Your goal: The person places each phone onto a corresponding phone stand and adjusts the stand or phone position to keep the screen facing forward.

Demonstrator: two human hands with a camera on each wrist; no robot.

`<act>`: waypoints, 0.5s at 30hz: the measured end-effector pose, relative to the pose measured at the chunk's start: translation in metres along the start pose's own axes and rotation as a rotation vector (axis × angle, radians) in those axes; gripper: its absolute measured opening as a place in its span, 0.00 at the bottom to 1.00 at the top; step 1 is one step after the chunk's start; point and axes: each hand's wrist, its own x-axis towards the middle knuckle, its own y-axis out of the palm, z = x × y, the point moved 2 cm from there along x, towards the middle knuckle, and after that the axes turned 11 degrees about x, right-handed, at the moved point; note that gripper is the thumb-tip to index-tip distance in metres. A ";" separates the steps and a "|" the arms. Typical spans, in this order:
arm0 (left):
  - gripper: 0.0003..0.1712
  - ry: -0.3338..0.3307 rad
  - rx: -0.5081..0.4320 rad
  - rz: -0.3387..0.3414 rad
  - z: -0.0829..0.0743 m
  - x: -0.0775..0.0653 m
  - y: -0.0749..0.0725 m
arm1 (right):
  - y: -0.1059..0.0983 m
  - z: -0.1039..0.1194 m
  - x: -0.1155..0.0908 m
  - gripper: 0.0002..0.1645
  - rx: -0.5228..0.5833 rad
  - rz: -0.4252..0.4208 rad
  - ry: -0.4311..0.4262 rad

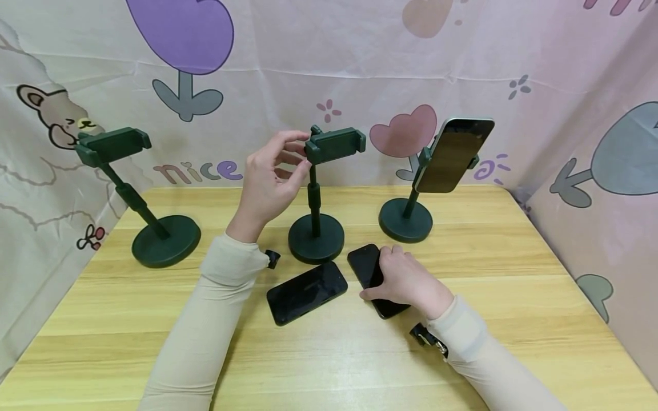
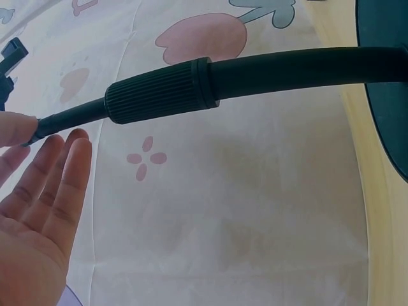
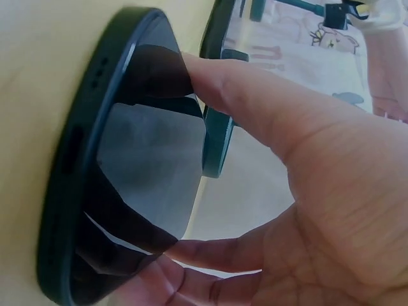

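Observation:
My left hand [image 1: 269, 177] is at the left end of the middle green phone stand's clamp [image 1: 336, 145]. Its thumb and index finger pinch near the clamp, while the other fingers stretch out loosely beside the stem [image 2: 159, 89]. My right hand [image 1: 406, 279] grips a black smartphone [image 1: 367, 268] by its two long edges, the thumb on one side and fingers on the other. That phone is low over the wooden table, screen up; in the right wrist view its bottom edge [image 3: 70, 153] faces the camera. Another black smartphone [image 1: 307, 292] lies flat between my forearms.
A second green phone stand [image 1: 164, 242] with a bare clamp stands at the left. At the right, a third stand [image 1: 406, 220] holds a phone [image 1: 452, 157]. A printed cloth [image 1: 308, 51] hangs behind the wooden table [image 1: 329, 365].

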 end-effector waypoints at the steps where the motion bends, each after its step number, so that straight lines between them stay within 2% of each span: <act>1: 0.21 0.001 0.000 0.001 -0.005 0.000 -0.002 | 0.000 -0.001 0.001 0.56 0.004 0.008 -0.003; 5: 0.21 -0.003 0.003 0.011 -0.020 0.001 -0.008 | -0.001 -0.004 0.005 0.55 0.027 0.037 -0.001; 8: 0.21 -0.011 0.001 0.020 -0.022 0.001 -0.009 | -0.001 -0.006 0.007 0.54 0.045 0.046 0.001; 13: 0.21 -0.009 -0.001 0.017 -0.020 0.001 -0.009 | -0.003 -0.008 0.008 0.55 0.048 0.036 -0.019; 15: 0.21 -0.003 -0.003 0.011 -0.013 0.001 -0.007 | -0.003 -0.009 0.009 0.56 0.049 0.031 -0.019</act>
